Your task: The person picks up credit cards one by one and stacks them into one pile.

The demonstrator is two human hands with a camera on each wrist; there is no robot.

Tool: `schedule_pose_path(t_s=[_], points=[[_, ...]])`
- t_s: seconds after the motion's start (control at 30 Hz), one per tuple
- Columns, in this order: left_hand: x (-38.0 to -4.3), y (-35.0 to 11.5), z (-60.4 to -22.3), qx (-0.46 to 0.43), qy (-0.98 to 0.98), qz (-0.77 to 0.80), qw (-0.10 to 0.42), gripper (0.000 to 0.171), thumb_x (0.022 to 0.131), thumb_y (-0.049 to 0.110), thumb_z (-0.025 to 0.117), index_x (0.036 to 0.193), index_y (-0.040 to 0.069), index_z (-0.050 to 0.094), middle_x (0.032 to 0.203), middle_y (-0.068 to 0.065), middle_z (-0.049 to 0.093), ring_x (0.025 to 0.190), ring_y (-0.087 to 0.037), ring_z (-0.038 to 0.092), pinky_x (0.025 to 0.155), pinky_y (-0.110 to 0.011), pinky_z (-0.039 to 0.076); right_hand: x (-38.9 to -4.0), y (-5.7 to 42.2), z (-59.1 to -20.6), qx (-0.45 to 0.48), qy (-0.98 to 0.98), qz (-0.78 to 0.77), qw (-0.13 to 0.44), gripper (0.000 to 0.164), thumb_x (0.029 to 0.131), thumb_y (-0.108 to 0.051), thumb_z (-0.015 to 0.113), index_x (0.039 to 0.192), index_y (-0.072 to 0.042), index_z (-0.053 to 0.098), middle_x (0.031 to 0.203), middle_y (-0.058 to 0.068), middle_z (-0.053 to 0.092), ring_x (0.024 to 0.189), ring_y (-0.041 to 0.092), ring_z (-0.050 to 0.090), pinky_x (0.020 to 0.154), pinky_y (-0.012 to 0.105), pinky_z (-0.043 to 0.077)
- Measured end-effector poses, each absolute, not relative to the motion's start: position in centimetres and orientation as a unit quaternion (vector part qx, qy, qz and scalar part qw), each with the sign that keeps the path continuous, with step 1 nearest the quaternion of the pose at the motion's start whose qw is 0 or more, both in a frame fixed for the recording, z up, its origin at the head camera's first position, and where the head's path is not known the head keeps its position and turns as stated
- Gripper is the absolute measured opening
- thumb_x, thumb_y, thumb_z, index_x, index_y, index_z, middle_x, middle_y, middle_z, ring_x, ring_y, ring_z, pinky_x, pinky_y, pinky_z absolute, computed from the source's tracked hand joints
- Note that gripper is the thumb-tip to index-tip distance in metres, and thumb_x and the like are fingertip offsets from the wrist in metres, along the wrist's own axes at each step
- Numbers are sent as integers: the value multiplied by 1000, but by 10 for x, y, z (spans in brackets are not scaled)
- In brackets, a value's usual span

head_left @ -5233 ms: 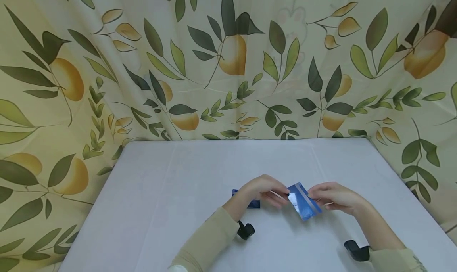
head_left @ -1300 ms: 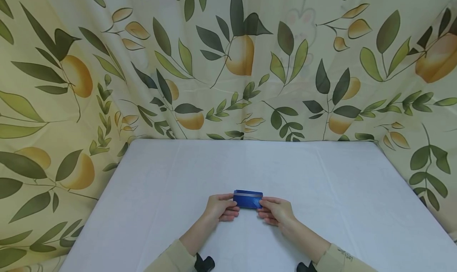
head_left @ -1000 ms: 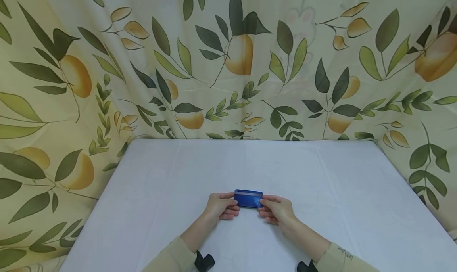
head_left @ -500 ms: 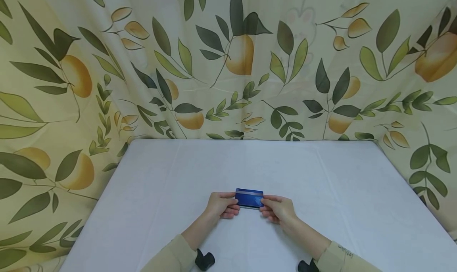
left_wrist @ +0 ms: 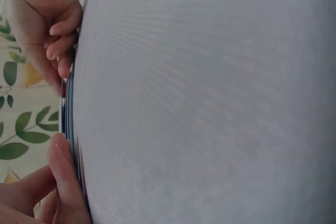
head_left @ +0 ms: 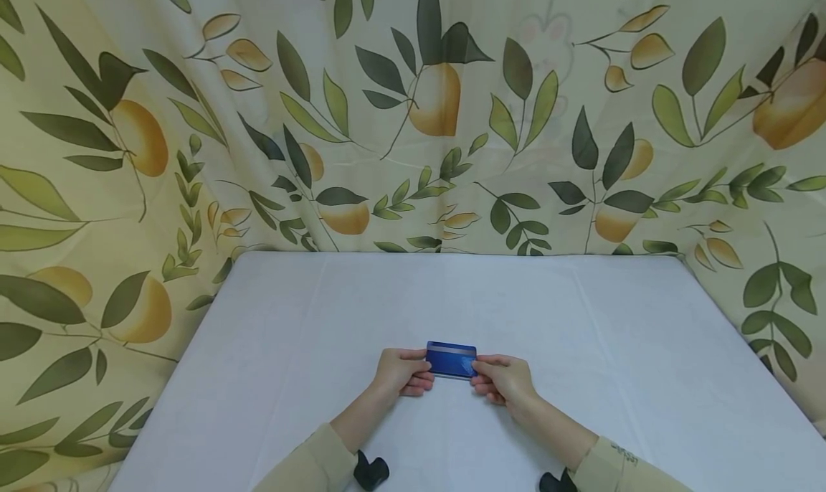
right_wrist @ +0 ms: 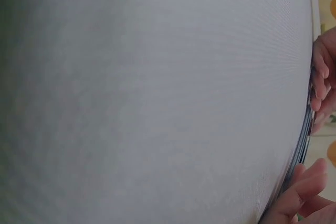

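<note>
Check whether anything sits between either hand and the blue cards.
Nothing does. The left hand pinches the left end of the blue cards and the right hand pinches the right end, on the white tablecloth.

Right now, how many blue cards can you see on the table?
1 visible stack of blue cards, lying near the front middle of the white table, pinched between the left hand and the right hand. The wrist views show several thin edges, so the exact number is hidden.
</note>
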State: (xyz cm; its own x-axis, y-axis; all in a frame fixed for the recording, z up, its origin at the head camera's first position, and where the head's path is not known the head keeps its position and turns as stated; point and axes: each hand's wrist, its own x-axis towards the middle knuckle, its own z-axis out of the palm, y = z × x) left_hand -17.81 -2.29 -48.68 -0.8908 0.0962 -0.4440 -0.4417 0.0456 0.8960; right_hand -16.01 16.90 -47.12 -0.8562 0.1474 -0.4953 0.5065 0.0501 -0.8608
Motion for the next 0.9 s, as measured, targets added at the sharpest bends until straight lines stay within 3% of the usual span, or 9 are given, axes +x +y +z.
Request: schedule_pose_path(t_s=[0.9], points=[[-175, -19, -485, -120, 710, 673, 166, 32, 79, -2, 64, 111, -3, 62, 62, -11, 66, 48, -13, 63, 43, -23, 52, -160, 172, -471, 227, 710, -653, 134, 28, 83, -11, 66, 106, 5, 60, 62, 7, 65, 47, 11, 60, 41, 18, 47]])
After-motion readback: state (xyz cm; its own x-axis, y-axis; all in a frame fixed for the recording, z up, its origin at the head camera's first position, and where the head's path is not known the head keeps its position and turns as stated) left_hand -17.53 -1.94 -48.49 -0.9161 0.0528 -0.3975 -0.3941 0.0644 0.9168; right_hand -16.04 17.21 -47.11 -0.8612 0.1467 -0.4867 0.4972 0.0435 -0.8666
